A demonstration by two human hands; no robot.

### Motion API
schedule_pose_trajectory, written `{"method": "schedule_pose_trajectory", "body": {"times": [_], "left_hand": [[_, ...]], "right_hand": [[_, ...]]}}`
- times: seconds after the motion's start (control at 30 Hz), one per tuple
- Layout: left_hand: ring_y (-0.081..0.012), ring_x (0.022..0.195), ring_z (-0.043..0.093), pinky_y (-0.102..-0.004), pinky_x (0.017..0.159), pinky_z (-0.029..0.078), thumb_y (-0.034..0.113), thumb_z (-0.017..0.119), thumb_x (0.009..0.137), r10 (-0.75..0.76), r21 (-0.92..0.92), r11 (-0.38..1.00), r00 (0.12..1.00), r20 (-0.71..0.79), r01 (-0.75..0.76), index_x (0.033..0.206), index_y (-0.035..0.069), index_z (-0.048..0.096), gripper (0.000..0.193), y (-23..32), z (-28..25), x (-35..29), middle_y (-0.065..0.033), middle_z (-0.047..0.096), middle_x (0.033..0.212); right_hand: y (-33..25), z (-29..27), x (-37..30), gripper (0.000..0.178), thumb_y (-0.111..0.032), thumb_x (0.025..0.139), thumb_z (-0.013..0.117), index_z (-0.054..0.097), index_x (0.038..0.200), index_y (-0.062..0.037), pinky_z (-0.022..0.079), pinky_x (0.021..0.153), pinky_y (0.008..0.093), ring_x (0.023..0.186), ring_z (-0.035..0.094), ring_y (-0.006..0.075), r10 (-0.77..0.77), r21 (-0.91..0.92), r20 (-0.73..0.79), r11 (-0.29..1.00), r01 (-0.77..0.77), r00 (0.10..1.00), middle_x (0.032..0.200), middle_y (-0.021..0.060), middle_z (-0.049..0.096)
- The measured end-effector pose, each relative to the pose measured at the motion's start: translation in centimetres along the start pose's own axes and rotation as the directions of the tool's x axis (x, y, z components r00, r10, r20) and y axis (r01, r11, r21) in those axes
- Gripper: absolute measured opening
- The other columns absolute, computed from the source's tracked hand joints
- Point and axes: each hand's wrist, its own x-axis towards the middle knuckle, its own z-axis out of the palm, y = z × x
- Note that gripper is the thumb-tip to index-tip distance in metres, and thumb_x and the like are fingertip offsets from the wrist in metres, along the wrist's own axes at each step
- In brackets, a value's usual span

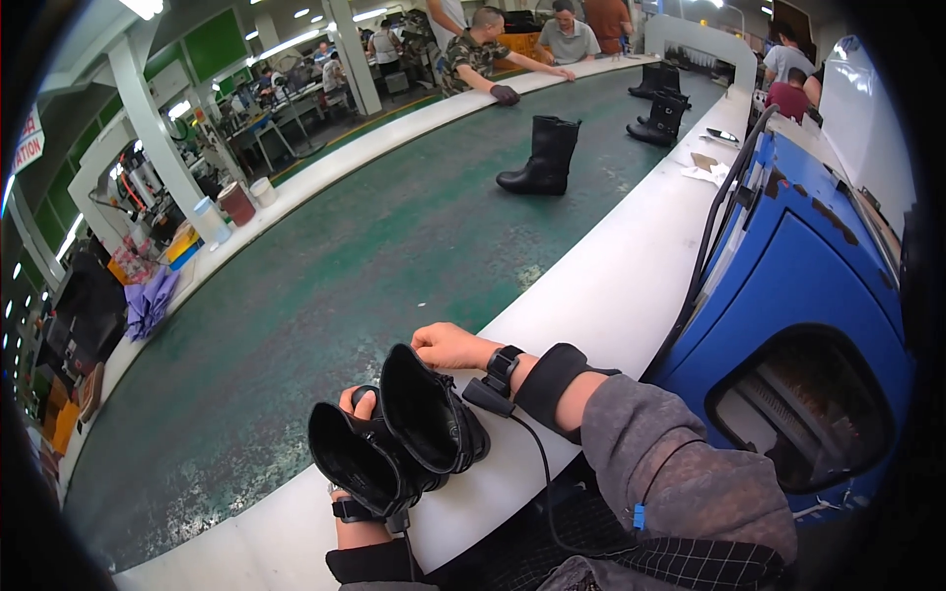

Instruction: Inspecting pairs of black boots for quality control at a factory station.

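Two black boots lean side by side at the near edge of the conveyor, their open tops turned toward me. My left hand (363,399) reaches up behind the left boot (360,463), with its thumb and some fingers showing between the two shafts; it grips that boot. Just beyond the top rim of the right boot (431,414) is my right hand (448,347), its fingers curled closed. Whether those fingertips pinch the rim or something small is hidden. Both wrists wear black straps, and a black device (488,398) with a cable sits by the right wrist.
A green conveyor belt (394,236) with white borders runs ahead. Farther along it stand a single black boot (542,158) and more boots (660,118). A blue machine (788,256) rises on the right. Purple cloth (150,300) hangs at left. Co-workers sit at the far end.
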Motion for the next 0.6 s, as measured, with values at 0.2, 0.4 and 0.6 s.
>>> {"method": "schedule_pose_trajectory", "body": {"times": [0.2,0.4,0.6], "left_hand": [[-0.0133,0.075,0.052,-0.0274,0.069,0.044,0.029,0.057,0.091,-0.026,0.054,0.998,1.0,-0.013,0.027,0.108,0.005,0.055,0.03,5.9,4.8,5.8,-0.0029,0.057,0.086],[-0.0131,0.074,0.052,-0.0272,0.068,0.044,0.029,0.057,0.091,-0.047,0.115,0.992,0.998,-0.032,0.05,0.108,0.005,0.055,0.029,1.3,0.4,-0.9,-0.0028,0.057,0.085],[-0.0129,0.074,0.052,-0.0271,0.068,0.044,0.029,0.056,0.091,-0.065,0.169,0.983,0.996,-0.061,0.074,0.108,0.005,0.055,0.029,2.1,0.3,-1.6,-0.0026,0.057,0.085]], "right_hand": [[0.1,0.2,0.0,0.02,-0.019,0.083,0.058,0.062,0.085,0.0014,0.045,0.059,0.0267,0.064,0.056,0.0104,-0.015,0.006,0.0,1.0,0.015,1.0,0.07,0.0036,0.061],[-0.4,-0.1,-0.3,0.021,-0.02,0.08,0.061,0.065,0.085,-0.0001,0.046,0.066,0.0303,0.072,0.06,0.0174,0.032,0.001,-0.007,0.999,-0.032,0.999,0.077,0.0087,0.064],[0.0,0.4,0.0,0.023,-0.021,0.083,0.059,0.063,0.085,0.001,0.045,0.06,0.0268,0.065,0.056,0.0108,0.0,0.002,-0.01,1.0,0.0,1.0,0.072,0.0039,0.062]]}}
